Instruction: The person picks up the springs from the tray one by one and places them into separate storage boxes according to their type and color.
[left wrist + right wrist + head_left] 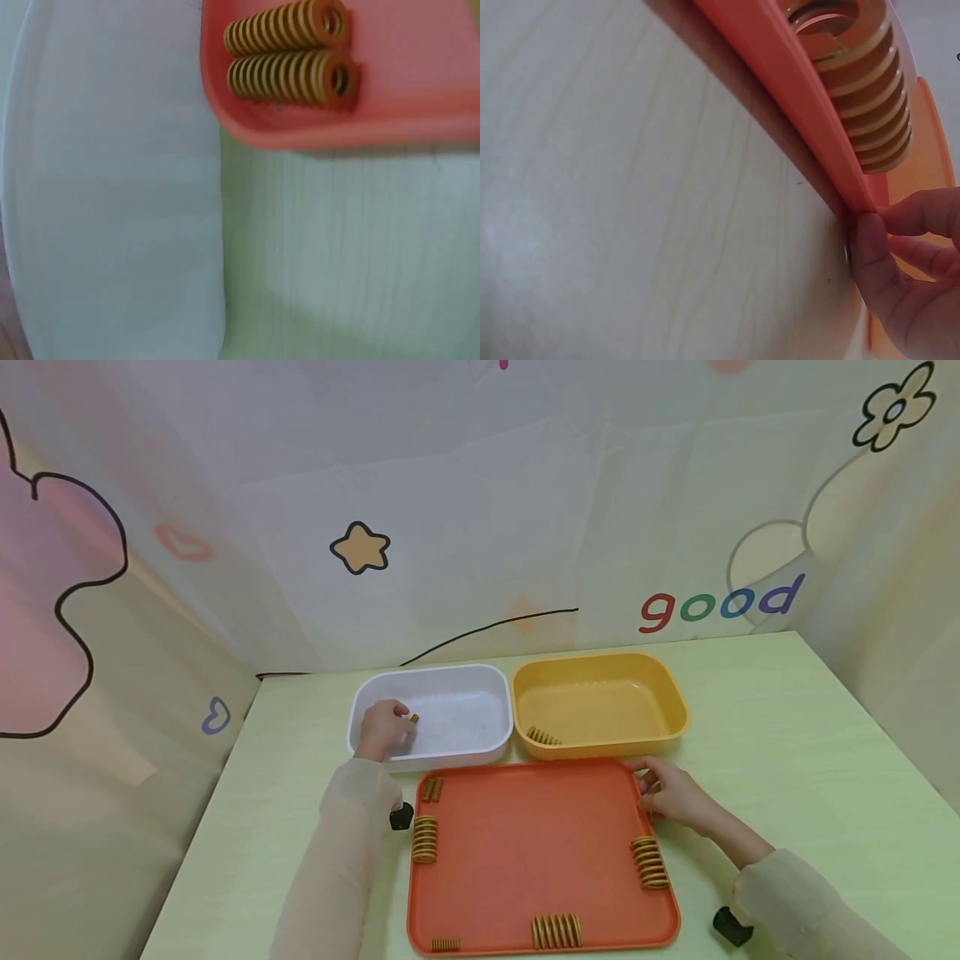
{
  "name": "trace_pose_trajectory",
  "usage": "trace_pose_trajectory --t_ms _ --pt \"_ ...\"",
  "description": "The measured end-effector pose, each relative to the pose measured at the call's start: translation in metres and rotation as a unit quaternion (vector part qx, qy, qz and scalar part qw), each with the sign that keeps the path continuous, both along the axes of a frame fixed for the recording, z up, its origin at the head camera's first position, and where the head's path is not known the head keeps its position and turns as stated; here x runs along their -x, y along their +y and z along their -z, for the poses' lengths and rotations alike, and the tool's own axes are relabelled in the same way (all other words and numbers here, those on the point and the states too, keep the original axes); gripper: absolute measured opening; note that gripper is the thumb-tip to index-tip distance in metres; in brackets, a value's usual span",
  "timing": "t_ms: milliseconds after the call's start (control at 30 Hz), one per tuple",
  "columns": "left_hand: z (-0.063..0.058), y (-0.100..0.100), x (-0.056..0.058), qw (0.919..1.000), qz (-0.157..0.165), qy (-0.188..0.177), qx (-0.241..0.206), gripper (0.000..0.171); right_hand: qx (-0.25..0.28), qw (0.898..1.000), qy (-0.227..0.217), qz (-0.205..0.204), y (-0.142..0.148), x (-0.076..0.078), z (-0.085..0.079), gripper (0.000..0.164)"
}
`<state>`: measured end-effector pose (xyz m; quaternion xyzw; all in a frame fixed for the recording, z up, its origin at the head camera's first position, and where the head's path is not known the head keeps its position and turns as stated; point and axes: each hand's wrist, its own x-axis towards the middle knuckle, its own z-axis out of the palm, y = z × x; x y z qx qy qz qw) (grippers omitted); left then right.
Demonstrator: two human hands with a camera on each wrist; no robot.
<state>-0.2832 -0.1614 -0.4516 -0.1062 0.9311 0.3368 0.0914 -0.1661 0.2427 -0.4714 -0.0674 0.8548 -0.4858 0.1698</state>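
Observation:
My left hand reaches into the white basket and pinches a small golden spring at its fingertips. My right hand holds the far right corner of the orange-red tray. In the right wrist view, the thumb and fingers pinch the tray's rim, just beyond a large spring. Two small springs lie side by side in the tray's far left corner. Along its left side is a large spring, with another large spring by the near edge.
Right of the white basket stands a yellow basket with a spring in its near left corner. A small spring lies in the tray's near left corner. A printed curtain hangs behind the pale green table.

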Motion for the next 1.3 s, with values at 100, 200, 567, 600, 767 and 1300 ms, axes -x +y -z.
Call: trace_pose_trajectory --t_ms 100,200,567,600,767,1300 --pt "-0.001 -0.003 0.001 0.9996 0.017 0.022 0.007 0.027 0.001 1.000 -0.002 0.001 0.000 0.000 0.000 0.047" --pt "-0.002 -0.004 0.001 0.9989 0.032 0.033 0.013 0.027 0.002 1.000 -0.002 0.001 0.000 0.000 -0.001 0.048" --pt "-0.006 -0.011 -0.005 0.9946 0.081 0.064 0.006 0.025 0.003 1.000 -0.004 -0.001 -0.001 0.001 -0.001 0.048" --pt "-0.006 -0.011 -0.006 0.9941 0.084 0.068 0.005 0.025 0.004 1.000 -0.003 -0.001 -0.001 0.001 -0.001 0.048" --pt "-0.007 -0.013 -0.010 0.9923 0.090 0.085 0.001 0.023 0.004 1.000 -0.001 -0.002 -0.001 0.001 0.000 0.047" --pt "-0.022 -0.016 -0.033 0.9864 0.109 0.121 -0.021 0.024 0.004 1.000 0.000 -0.002 -0.001 -0.001 -0.001 0.047"
